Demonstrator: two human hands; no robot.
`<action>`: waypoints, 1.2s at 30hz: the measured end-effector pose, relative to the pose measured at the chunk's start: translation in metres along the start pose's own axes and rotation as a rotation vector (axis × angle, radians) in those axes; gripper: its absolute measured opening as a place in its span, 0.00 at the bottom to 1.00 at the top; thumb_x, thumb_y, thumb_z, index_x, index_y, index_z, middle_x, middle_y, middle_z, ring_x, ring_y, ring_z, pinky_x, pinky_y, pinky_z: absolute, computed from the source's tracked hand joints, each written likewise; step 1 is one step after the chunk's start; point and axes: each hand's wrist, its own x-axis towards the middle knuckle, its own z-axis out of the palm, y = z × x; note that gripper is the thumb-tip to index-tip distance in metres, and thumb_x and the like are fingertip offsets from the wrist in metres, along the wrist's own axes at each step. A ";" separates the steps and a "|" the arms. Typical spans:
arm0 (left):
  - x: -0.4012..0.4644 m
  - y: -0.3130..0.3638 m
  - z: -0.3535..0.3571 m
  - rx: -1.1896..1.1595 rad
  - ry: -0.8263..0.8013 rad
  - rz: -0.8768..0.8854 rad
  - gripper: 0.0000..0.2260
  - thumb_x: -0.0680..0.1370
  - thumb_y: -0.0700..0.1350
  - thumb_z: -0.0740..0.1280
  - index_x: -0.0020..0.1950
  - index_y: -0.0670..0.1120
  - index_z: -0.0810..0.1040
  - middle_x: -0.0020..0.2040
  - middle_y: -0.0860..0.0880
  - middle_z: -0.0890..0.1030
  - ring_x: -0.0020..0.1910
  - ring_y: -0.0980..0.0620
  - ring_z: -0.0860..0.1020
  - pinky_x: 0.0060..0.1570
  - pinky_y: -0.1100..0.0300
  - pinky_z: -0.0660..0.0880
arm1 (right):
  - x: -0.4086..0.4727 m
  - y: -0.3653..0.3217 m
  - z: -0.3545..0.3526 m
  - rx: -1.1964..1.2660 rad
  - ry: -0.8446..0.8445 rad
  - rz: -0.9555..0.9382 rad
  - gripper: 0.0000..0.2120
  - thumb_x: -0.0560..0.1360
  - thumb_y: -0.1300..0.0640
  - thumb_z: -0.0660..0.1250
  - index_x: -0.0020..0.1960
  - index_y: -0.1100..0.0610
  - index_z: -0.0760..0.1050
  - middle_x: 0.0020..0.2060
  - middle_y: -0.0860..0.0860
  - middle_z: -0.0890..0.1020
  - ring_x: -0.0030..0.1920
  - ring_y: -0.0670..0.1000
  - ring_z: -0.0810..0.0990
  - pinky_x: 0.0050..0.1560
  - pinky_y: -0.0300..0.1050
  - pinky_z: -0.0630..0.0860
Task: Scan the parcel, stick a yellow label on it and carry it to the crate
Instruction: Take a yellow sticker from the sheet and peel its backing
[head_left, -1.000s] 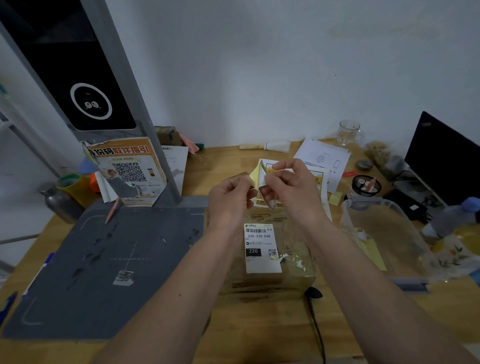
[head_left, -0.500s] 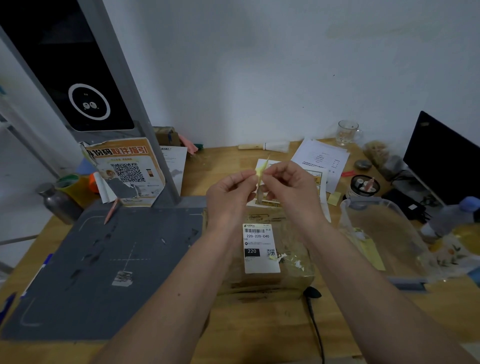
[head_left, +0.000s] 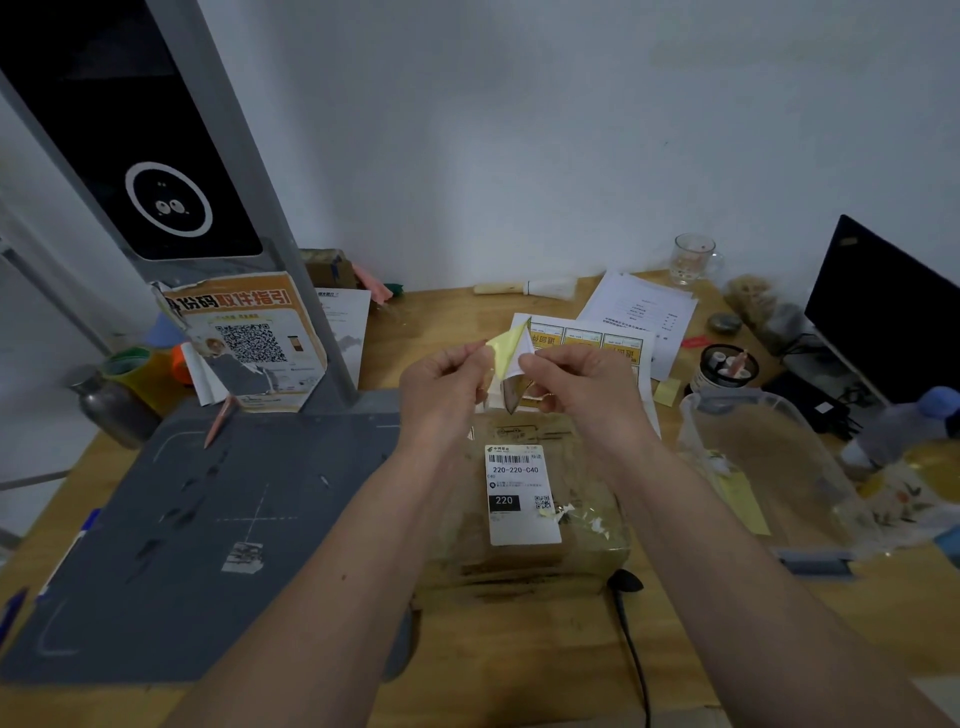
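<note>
Both hands up over the parcel, peeling a sticker.

On the wooden desk (head_left: 519, 654) sits the tape-wrapped brown cardboard parcel (head_left: 524, 525), white shipping slip facing up. Above it, the left hand (head_left: 441, 387) pinches the small yellow label (head_left: 503, 349) while the right hand (head_left: 584, 382) pinches its white backing paper (head_left: 521, 358).

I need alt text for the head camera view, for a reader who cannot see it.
Two hands, left and right, peel a yellow label from its white backing above a taped parcel on a wooden desk, beside a grey scanner mat.
</note>
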 end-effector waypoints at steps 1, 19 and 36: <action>0.001 0.000 0.000 0.004 0.011 -0.010 0.04 0.76 0.41 0.69 0.43 0.48 0.82 0.34 0.54 0.78 0.31 0.58 0.72 0.37 0.66 0.74 | 0.000 0.000 0.000 0.000 0.004 0.006 0.03 0.71 0.59 0.72 0.42 0.59 0.82 0.34 0.52 0.82 0.33 0.44 0.78 0.34 0.38 0.75; 0.020 -0.004 -0.020 0.005 0.005 -0.120 0.09 0.79 0.43 0.65 0.39 0.45 0.79 0.30 0.52 0.75 0.24 0.60 0.73 0.26 0.69 0.70 | -0.004 0.005 0.018 0.074 0.066 0.066 0.03 0.69 0.61 0.74 0.37 0.58 0.82 0.32 0.53 0.82 0.33 0.46 0.79 0.36 0.38 0.76; 0.047 -0.001 -0.059 -0.407 0.069 -0.285 0.10 0.78 0.36 0.66 0.36 0.39 0.75 0.33 0.47 0.74 0.31 0.55 0.72 0.35 0.66 0.73 | -0.006 0.007 0.063 0.142 0.174 0.093 0.03 0.69 0.61 0.74 0.38 0.58 0.81 0.34 0.55 0.82 0.36 0.50 0.79 0.41 0.43 0.78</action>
